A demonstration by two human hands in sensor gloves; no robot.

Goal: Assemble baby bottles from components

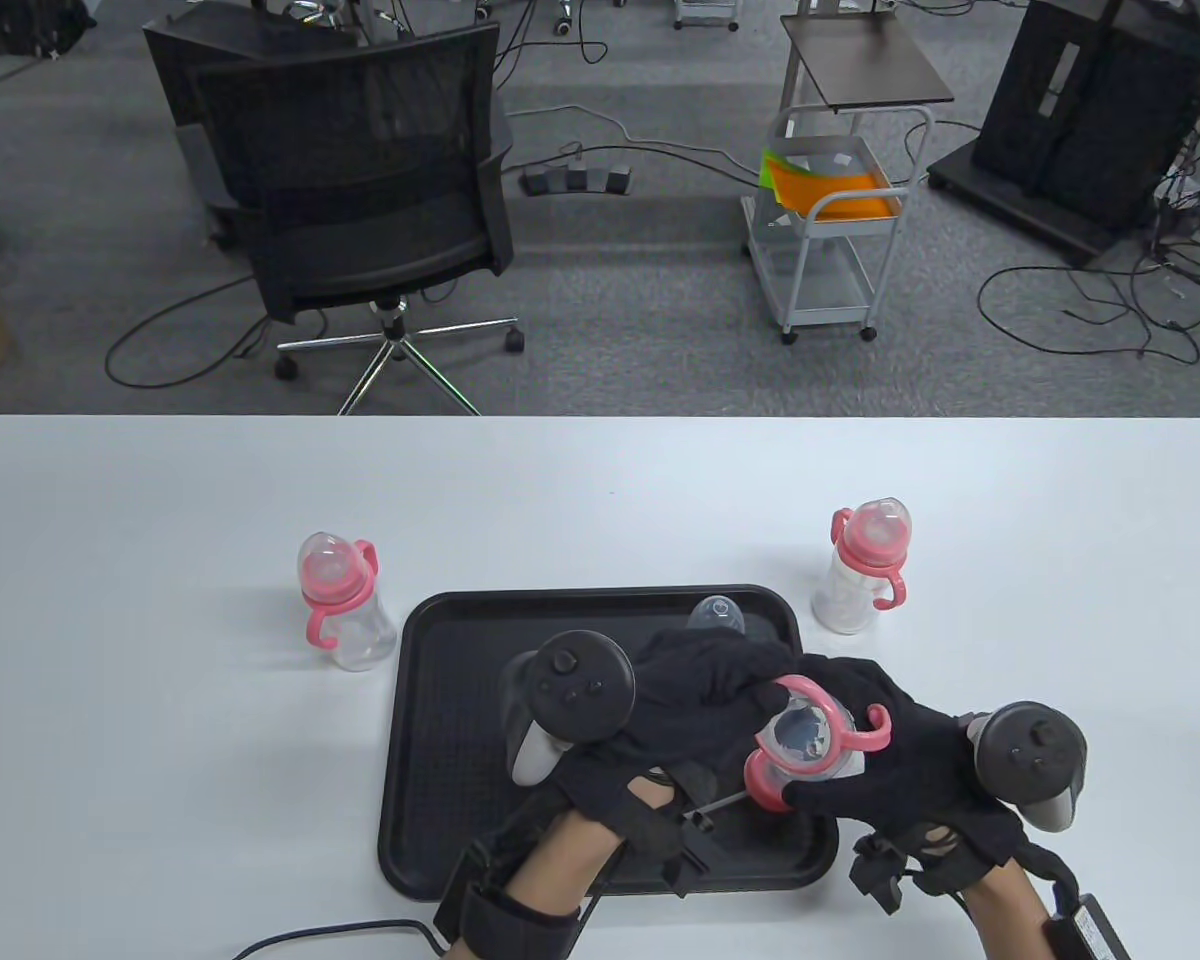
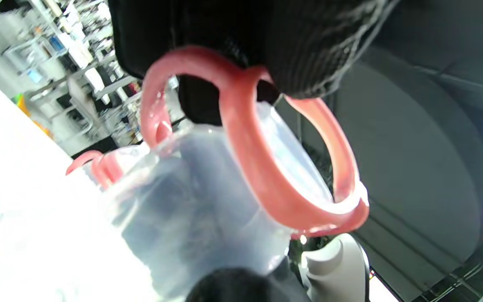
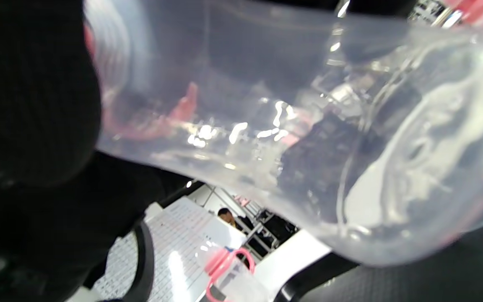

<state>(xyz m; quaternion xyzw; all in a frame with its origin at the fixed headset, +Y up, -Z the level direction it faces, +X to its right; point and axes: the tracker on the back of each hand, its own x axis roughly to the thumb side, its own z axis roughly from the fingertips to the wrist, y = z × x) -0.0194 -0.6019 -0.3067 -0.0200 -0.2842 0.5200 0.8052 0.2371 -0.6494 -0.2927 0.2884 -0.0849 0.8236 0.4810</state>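
You are fitting the pink handle ring [image 1: 810,735] onto the clear bottle [image 1: 805,745] above the tray [image 1: 440,720]. Your right hand [image 1: 890,760] grips the bottle; your left hand [image 1: 700,710] holds the ring. Next, seat it squarely, then reach for the nipple [image 1: 715,612].

I see black knit gloves on my left hand [image 1: 705,690] and right hand [image 1: 895,745], each topped by a dark round tracker with a grey grip, black wrist straps, bare forearm skin, thin black cables trailing.
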